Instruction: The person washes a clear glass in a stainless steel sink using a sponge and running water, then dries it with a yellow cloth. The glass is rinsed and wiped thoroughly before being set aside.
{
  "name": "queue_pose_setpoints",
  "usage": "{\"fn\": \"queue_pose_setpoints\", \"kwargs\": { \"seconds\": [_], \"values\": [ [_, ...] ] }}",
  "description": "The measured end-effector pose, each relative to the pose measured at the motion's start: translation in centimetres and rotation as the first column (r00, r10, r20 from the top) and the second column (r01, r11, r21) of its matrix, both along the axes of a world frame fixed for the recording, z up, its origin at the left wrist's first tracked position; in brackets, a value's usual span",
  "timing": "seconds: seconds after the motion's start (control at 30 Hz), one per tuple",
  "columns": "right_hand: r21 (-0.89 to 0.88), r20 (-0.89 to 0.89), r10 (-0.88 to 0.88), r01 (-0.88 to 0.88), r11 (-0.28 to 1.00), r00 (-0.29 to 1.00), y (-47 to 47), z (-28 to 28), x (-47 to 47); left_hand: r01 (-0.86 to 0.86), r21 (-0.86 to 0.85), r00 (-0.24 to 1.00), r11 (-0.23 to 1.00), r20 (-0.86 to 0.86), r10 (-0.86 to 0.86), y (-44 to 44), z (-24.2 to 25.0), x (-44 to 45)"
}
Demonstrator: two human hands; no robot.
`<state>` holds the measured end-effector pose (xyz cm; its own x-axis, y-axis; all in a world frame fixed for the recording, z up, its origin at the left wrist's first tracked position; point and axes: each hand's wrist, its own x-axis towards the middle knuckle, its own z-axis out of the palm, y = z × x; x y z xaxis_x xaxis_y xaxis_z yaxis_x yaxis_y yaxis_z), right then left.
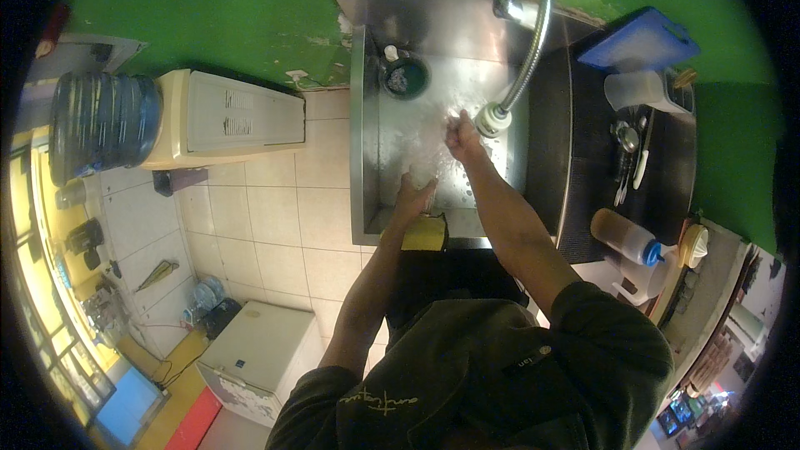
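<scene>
My left hand (414, 197) grips a clear container (423, 170), low over the stainless steel sink (462, 197); splashing water blurs its shape. My right hand (463, 139) is beside the white spray head (493, 120) of a flexible metal tap hose (536, 53). Its fingers are curled, and whether they hold anything is unclear. Water splashes across the basin between both hands. At the basin's back left corner stands a dark vessel (424, 79) with green liquid and a greyish scourer (397, 80) inside. A yellow cloth (424, 234) hangs over the sink's front rim.
On the dark counter at right are a blue cutting board (640, 40), a translucent pitcher (631, 90), several utensils (627, 144) and a bottle with a blue cap (622, 234). A water dispenser (244, 112) stands left of the sink, with a white chest freezer (269, 337) behind at left.
</scene>
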<state>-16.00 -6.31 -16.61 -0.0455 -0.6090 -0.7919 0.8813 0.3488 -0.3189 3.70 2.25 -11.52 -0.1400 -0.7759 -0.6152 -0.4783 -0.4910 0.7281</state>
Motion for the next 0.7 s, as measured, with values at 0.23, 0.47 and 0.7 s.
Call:
{"fn": "queue_pose_setpoints", "kwargs": {
  "seconds": [0.23, 0.47, 0.7],
  "values": [
    [0.1, -0.074, -0.04, 0.047, 0.994, 0.996, -0.7, 1.1, 0.5, -0.002, 0.04, 1.0, 0.999, -0.029, 0.003, -0.1, 0.0, 0.0],
    [0.118, -0.214, -0.058, 0.084, 0.989, 0.975, -0.1, 0.3, 0.8, 0.011, 0.028, 0.998, 1.0, 0.064, -0.013, 0.1, 0.8, -0.3],
    [0.082, -0.132, 0.066, -0.055, 0.995, 0.989, 1.3, -3.3, -0.1, -0.022, 0.117, 0.997, 0.993, -0.077, 0.031, 0.0, -0.4, 0.2]
  ]
}}
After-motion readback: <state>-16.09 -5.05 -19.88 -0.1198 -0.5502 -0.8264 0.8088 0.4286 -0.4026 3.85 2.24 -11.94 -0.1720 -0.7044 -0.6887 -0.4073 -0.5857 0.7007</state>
